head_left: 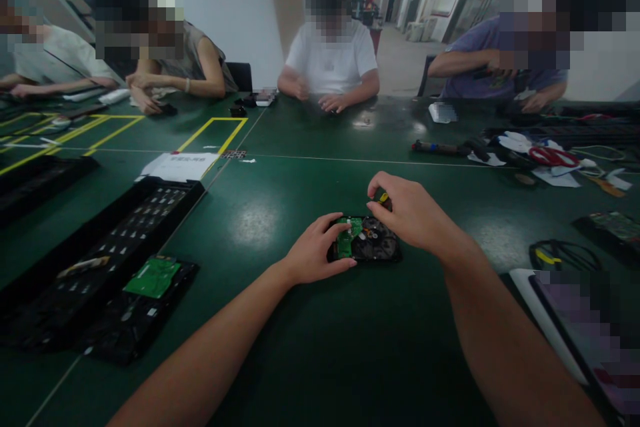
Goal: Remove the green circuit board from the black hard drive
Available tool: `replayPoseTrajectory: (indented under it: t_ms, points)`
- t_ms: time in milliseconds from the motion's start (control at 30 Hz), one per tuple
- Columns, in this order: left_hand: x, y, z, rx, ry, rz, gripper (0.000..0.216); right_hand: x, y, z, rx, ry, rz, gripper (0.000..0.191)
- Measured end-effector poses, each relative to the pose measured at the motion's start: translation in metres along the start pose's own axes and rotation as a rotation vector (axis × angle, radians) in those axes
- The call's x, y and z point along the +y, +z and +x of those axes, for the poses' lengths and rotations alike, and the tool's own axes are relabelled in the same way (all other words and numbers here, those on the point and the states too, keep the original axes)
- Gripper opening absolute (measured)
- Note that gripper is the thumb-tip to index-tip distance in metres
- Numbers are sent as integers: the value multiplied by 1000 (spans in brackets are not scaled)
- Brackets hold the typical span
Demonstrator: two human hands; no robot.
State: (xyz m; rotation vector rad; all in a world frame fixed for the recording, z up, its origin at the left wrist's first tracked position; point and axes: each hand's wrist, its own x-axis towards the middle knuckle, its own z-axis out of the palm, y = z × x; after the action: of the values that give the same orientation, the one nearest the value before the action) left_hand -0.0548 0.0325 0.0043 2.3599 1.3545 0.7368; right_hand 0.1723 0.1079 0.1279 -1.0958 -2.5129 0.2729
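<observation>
A hard drive lies flat on the green table in front of me, its green circuit board facing up at the left end. My left hand grips that left end, thumb on the near edge and fingers over the far edge and board. Just above the drive's far right part is my right hand, its fingers curled around a small black-and-yellow tool that looks like a screwdriver handle. The tool's lower end is hard to make out against the dark drive.
Left of me are a long black tray and another drive with a green board. A coiled black cable and a tablet-like device lie at right. Gloves and tools sit farther back. Several people sit across the table.
</observation>
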Motion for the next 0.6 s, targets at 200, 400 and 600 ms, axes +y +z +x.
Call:
replayPoseTrajectory:
  t_ms: [200,400,600]
  points:
    - [-2,2,0,5,8,6,78,-3,4,3,15,51,-20,13]
    - [-1,0,0,-13,-10,13,78,0,10,3,55,136,-22,22]
    - [-1,2,1,-1,5,10,78,1,14,4,79,205,-74,31]
